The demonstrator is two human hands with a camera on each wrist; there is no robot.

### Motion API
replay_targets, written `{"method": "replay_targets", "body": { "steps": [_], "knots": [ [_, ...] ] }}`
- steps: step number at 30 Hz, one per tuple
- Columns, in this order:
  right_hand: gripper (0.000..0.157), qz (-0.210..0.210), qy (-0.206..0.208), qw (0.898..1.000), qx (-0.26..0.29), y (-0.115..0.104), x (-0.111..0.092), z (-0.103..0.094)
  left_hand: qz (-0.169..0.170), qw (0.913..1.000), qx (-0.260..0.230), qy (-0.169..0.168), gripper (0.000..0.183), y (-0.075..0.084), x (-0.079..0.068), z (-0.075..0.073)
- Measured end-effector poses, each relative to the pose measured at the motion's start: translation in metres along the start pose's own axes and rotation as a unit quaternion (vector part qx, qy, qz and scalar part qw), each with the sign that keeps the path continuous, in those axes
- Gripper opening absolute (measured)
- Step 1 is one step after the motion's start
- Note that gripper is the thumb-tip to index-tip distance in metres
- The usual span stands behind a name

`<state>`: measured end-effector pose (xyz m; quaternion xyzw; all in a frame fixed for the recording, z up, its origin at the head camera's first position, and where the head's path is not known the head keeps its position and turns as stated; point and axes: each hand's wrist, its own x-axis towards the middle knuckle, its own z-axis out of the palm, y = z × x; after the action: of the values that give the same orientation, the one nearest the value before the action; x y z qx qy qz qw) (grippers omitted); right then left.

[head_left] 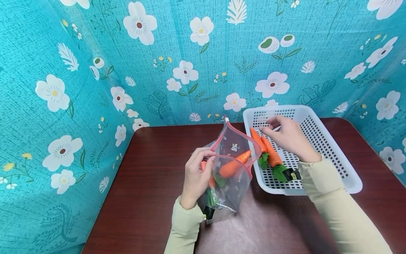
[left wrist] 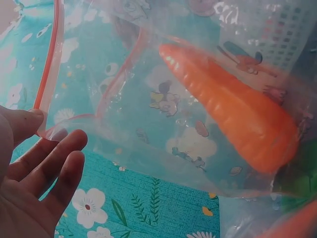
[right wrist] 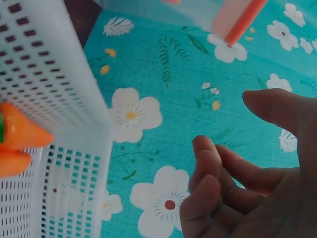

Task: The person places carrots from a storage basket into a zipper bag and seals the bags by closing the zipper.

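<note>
In the head view my left hand (head_left: 197, 174) pinches the red-edged rim of a clear zip bag (head_left: 233, 197), which stands with its mouth spread. Inside the bag lies an orange carrot (head_left: 234, 165) with a green top, and more orange and green shows behind my left fingers. The left wrist view shows the thumb and a finger on the rim, with the carrot (left wrist: 233, 109) seen through the plastic. My right hand (head_left: 290, 135) hovers over a white basket (head_left: 344, 176), fingers loosely bent and holding nothing. Two carrots (head_left: 271, 151) with green leaves lie at the basket's left side.
The basket stands on a dark red-brown table (head_left: 142, 183), right of the bag. A blue flowered cloth (head_left: 203, 70) hangs behind the table and along both sides. The bag's far corner with its slider (head_left: 226, 120) points up near the basket's left rim.
</note>
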<state>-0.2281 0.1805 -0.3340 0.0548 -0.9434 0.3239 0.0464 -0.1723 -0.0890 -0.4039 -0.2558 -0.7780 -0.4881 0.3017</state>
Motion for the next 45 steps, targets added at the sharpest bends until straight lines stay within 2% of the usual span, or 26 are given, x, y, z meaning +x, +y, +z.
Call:
{"method": "replay_targets", "body": {
  "steps": [5, 11, 14, 19, 22, 27, 29, 35, 39, 43, 45],
  "knots": [
    [0.052, 0.023, -0.052, 0.998, -0.019, 0.011, 0.006, 0.0, 0.0, 1.0, -0.003, 0.001, 0.012, 0.0, 0.0, 0.0],
    [0.067, 0.064, -0.135, 0.987, -0.053, 0.028, 0.013, 0.004, 0.0, 1.0, -0.006, 0.001, 0.013, -0.001, -0.001, -0.001],
    [0.063, 0.08, -0.159, 0.982, -0.058, 0.038, 0.017, 0.008, -0.002, 1.0, -0.005, 0.0, 0.013, -0.001, -0.001, -0.001],
    [0.05, 0.081, -0.171, 0.978, -0.082, 0.052, 0.025, 0.016, -0.001, 1.0, -0.003, 0.0, 0.012, -0.001, 0.0, -0.001],
    [0.048, 0.088, -0.191, 0.973, -0.092, 0.06, 0.03, 0.021, 0.002, 1.0, -0.002, 0.002, 0.011, -0.001, 0.0, 0.0],
    [0.052, 0.153, -0.26, 0.952, -0.046, 0.072, 0.034, 0.028, 0.001, 1.0, -0.006, 0.002, 0.011, -0.001, -0.001, 0.0],
    [0.052, 0.175, -0.276, 0.945, -0.032, 0.074, 0.033, 0.031, -0.002, 1.0, -0.008, 0.0, 0.012, -0.001, -0.001, 0.0],
    [0.046, 0.202, -0.284, 0.937, -0.007, 0.078, 0.028, 0.036, -0.008, 0.9999, -0.01, -0.005, 0.013, -0.002, -0.001, 0.0],
    [0.044, 0.248, -0.288, 0.923, 0.056, 0.08, 0.022, 0.039, -0.008, 0.9999, -0.011, -0.003, 0.013, -0.003, -0.002, 0.0],
    [0.044, 0.281, -0.287, 0.911, 0.092, 0.083, 0.021, 0.042, -0.007, 0.9999, -0.008, 0.0, 0.014, -0.004, -0.002, -0.001],
    [0.043, 0.262, -0.289, 0.919, 0.061, 0.085, 0.024, 0.045, -0.008, 0.9999, -0.007, 0.0, 0.014, -0.004, -0.002, -0.001]
  ]
}}
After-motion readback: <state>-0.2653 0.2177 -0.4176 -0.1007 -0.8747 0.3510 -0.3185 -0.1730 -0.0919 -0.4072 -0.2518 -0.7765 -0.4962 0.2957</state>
